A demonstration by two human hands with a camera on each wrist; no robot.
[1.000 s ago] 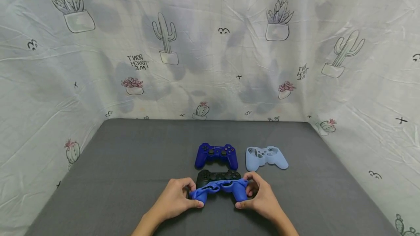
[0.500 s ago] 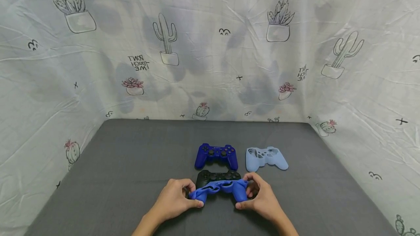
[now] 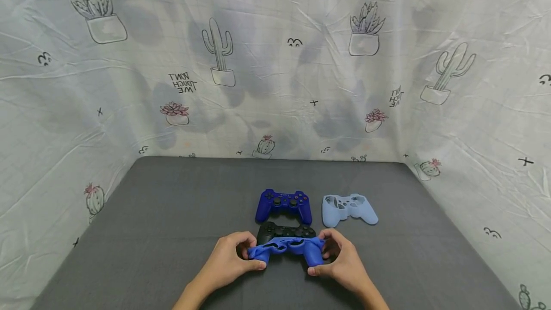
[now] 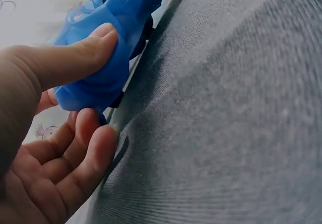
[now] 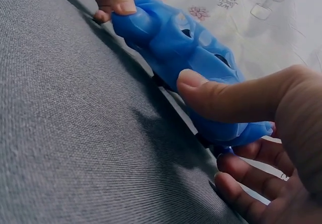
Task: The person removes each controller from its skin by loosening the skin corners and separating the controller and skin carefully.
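A blue silicone controller cover (image 3: pixel 313 251) is stretched over the near part of a black game controller (image 3: pixel 267 231), both grips sheathed and the button face bare. My left hand (image 3: pixel 230 258) grips the cover's left end, its thumb on the left grip. At the other end my right hand (image 3: pixel 344 258) holds the cover, thumb pressed on the right grip and fingers at the outer edge. The left wrist view shows the cover (image 4: pixel 108 68) bunched in folds under the thumb. In the right wrist view the cover (image 5: pixel 191 58) hides most of the controller.
Just behind the black controller lies a dark blue game controller (image 3: pixel 262 207). To its right rests a light blue controller cover (image 3: pixel 329 214). All sit on a grey cloth-covered table (image 3: pixel 181 204), enclosed by a white curtain (image 3: pixel 267 61) printed with cacti.
Both hands keep their hold on the blue cover. The cover's near edge and the hands have shifted only slightly, and the black controller tilts a touch.
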